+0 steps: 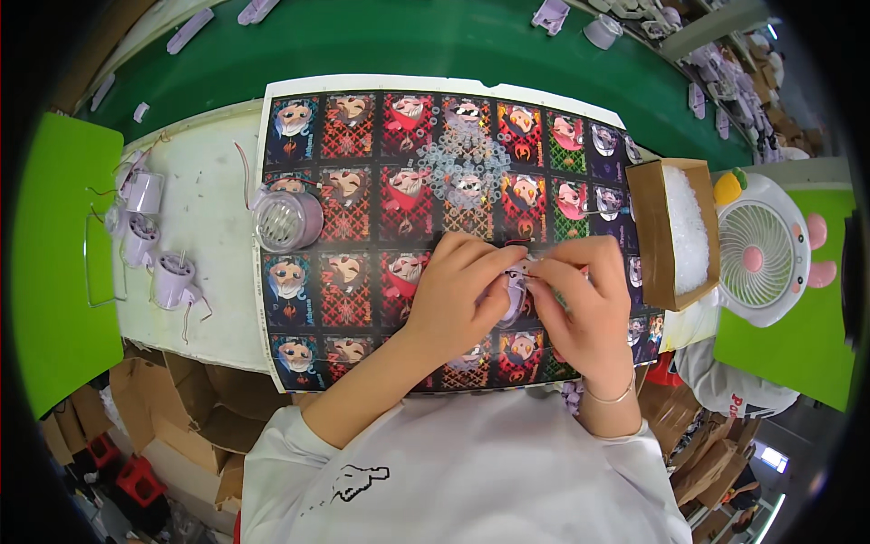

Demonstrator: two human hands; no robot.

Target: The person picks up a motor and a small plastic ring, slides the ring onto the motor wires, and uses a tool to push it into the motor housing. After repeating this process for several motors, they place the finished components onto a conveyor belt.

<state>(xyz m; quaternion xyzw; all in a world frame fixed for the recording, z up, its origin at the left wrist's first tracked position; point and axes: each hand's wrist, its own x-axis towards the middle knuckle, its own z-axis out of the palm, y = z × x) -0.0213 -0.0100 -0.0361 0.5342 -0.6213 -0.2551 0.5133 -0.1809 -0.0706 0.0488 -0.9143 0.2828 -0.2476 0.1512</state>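
My left hand (460, 288) is closed, its thumb and fingers pinching a small light-purple plastic housing (514, 297) above the printed sheet. My right hand (583, 299) meets it there, thumb and forefinger pressed together at the top of the housing. A bit of thin red wire shows between the fingertips; what exactly the right fingers grip is too small to make out. Just beyond the hands lies a loose heap of small translucent rings (467, 163). To the left, a round purple part with a transparent cover (288, 222) stands on the sheet, with a red wire beside it.
Several purple motor housings (174, 279) with wires lie at the left. An open cardboard box (675, 295) of small translucent pieces stands right of the sheet, beside a white fan (759, 249). Across the back runs a green belt (381, 45) carrying purple parts.
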